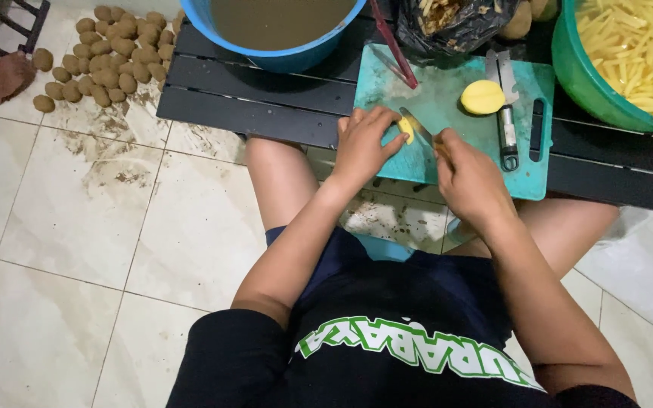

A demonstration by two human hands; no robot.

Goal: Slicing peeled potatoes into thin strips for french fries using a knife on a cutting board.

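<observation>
Black shirt fabric (pixel 387 332) fills the bottom of the frame, and above it the right hand (pixel 468 177) is clenched around a steel-bladed kitchen knife (pixel 416 123) while the left hand (pixel 362 143) pinches a small pale-yellow peeled potato piece (pixel 406 130). Both rest at frame centre on the teal plastic cutting board (pixel 447 102). Upper right sit a peeled potato half (pixel 482 97) and a green plastic tub of cut potato sticks (pixel 632 57).

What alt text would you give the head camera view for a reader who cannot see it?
Seen from above, a seated person's left hand steadies a peeled potato piece on a teal cutting board while the right hand cuts it with a knife. A green tub of potato sticks stands at right; unpeeled potatoes lie on the tiled floor at left.
</observation>
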